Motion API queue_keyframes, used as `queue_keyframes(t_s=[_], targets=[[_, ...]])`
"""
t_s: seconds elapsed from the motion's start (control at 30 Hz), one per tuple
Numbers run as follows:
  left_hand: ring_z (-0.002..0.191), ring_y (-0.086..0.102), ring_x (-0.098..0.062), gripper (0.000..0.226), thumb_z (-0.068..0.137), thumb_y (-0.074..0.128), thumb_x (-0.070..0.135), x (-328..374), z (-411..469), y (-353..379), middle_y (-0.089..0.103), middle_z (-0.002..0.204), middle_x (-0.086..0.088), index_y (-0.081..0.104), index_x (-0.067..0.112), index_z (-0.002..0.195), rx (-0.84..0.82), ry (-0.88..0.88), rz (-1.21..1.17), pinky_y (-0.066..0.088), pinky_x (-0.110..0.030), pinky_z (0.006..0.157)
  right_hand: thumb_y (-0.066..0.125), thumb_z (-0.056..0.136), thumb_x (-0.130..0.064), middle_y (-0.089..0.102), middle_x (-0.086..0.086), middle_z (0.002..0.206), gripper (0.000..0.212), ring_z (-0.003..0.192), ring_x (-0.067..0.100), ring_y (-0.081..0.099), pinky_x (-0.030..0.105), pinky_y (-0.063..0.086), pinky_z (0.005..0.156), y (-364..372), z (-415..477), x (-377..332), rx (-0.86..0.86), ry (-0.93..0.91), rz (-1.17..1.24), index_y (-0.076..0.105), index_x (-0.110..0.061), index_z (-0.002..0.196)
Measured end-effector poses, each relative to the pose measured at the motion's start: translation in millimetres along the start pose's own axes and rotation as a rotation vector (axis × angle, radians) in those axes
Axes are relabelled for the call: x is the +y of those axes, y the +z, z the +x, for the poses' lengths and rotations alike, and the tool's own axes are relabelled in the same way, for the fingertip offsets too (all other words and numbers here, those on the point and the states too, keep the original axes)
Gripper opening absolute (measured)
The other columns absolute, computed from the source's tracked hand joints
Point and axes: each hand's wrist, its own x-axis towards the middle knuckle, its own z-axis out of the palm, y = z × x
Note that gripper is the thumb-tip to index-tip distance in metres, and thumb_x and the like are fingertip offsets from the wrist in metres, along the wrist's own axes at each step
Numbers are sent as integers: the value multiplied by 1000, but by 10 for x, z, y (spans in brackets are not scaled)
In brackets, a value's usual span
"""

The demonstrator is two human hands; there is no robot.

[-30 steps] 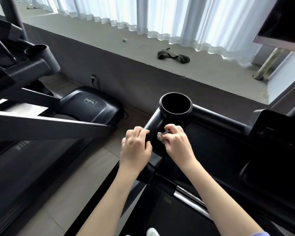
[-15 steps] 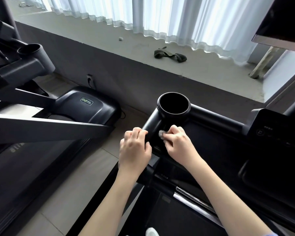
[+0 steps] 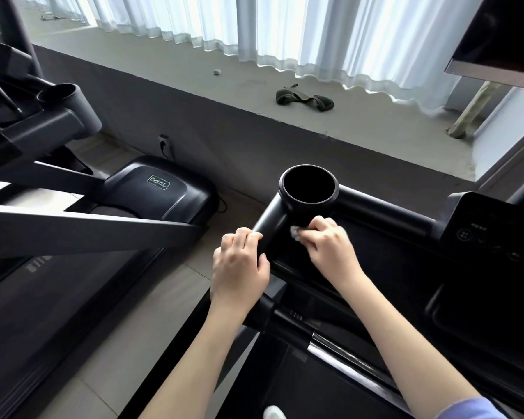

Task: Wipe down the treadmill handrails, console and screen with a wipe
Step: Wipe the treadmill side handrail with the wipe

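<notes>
Head view. Room: gym floor of pale tiles [image 3: 170, 300], grey low wall, concrete ledge [image 3: 194, 52] under white curtains [image 3: 285, 28]; a dark strap [image 3: 304, 98] lies on the ledge. A second machine [image 3: 152, 189] stands to the left.

Item: treadmill console frame, black, with round cup holder [image 3: 309, 189] at its left corner. Handrail [image 3: 270, 228] runs from that corner down toward the person.

Left hand [image 3: 239, 267]: fingers curled closed over the handrail, bracing.

Right hand [image 3: 330, 246]: fingertips pinched together on a small white wipe [image 3: 295, 232], pressed to the frame just below the cup holder.

Judgement: the cup holder lies directly ahead of the right hand; console buttons [image 3: 466, 234] lie to its right, unwiped.
</notes>
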Motion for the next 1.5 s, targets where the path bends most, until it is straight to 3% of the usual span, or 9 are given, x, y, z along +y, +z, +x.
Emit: queue_keyframes(t_s=[0.1,0.27,0.43,0.6,0.77,0.93,1.13,1.33,1.5], targets=[[99,53,-26,35,78,70,16,-4,2,6,59,111,0,64,10,112,-6,-5,2,45,-38,81,66,73,-12,55,5,70,10,62,29,55,37,48,54,21,65,-62,83,118,-47,75,-10,70],[98,55,-27,37,75,73,16,-3,8,16,60,110,-1,65,9,111,8,5,22,47,-41,79,66,81,-15,58,-1,74,11,65,21,56,30,47,58,-10,-189,-161,-106,-150,141,77,-16,79],[96,56,-28,38,73,75,14,-7,9,30,61,109,-2,65,9,109,30,18,38,48,-42,77,75,73,-11,52,1,68,6,60,23,53,31,41,54,-21,-117,-163,0,38,45,77,-17,73],[97,56,-28,38,74,75,15,-3,13,31,61,109,-2,65,9,110,30,26,46,48,-42,78,71,78,-16,56,-5,73,13,66,15,55,29,42,60,-109,-270,-142,-162,-133,173,79,-25,83],[92,58,-30,40,69,79,13,-21,12,51,62,106,-4,66,7,107,41,51,71,50,-42,72,71,74,-15,53,-1,69,10,62,23,55,30,38,56,-115,-220,-124,-14,99,72,78,-21,78],[89,61,-30,45,61,84,9,-20,24,87,62,102,-7,66,5,102,64,79,112,52,-44,69,73,73,-18,54,-4,71,8,64,20,56,32,43,56,-142,-345,-130,-80,-46,54,77,-24,76],[110,44,-17,44,66,83,17,181,-26,206,63,111,1,69,12,107,52,169,81,37,-40,95,78,73,-10,54,2,70,5,66,26,56,34,44,60,-12,-153,-101,95,207,-77,76,-14,73],[111,46,-18,36,84,41,34,152,-53,277,67,106,3,72,18,94,25,285,228,30,-39,96,77,70,-12,55,1,70,6,66,27,58,36,43,61,-119,-114,141,89,209,-182,76,-17,72],[110,48,-20,40,85,36,33,205,-48,298,67,106,1,72,17,90,11,266,277,31,-40,96,71,73,-10,59,-1,76,11,73,26,58,38,45,66,-60,-162,67,97,217,-128,77,-17,79]])
